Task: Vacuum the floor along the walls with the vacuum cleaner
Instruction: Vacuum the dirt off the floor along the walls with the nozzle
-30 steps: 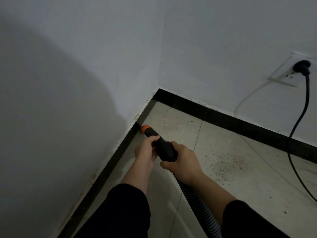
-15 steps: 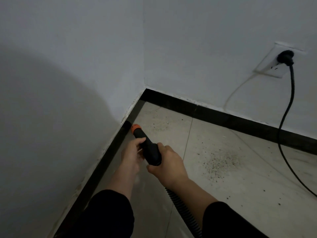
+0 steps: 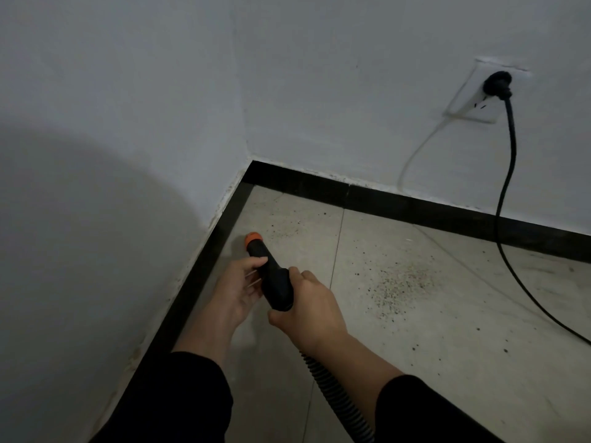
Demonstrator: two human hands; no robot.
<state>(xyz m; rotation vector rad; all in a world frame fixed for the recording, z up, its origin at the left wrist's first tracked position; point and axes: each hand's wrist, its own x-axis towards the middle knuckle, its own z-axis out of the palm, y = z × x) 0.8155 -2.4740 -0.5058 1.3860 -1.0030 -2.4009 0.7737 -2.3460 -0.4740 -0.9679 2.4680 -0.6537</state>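
Vacuum cleaner handpiece (image 3: 276,282), a matte black tube that narrows toward an orange tip (image 3: 252,238), is held in both hands low over the floor (image 3: 447,346), pointing ahead and slightly left; whether the tip touches the tile cannot be told. The right hand (image 3: 311,311) grips its thick rear end, fingers wrapped round it from the right. The left hand (image 3: 238,287) pinches the slimmer front part, thumb lying across the top and fingers curled beneath. From under the right wrist a black ribbed hose (image 3: 335,401) runs back toward the person between two black sleeves (image 3: 192,398). Just left of the left hand a black baseboard (image 3: 192,282) follows the white wall (image 3: 96,155) to a corner ahead of the tip. Right of the right hand, a patch of dark grit (image 3: 399,286) lies scattered on the pale tile. Farther ahead and right, a black plug (image 3: 497,84) sits in a white socket (image 3: 473,107), its black cord (image 3: 505,187) hanging down to the floor, with a thin white cable (image 3: 415,155) looping beside it.
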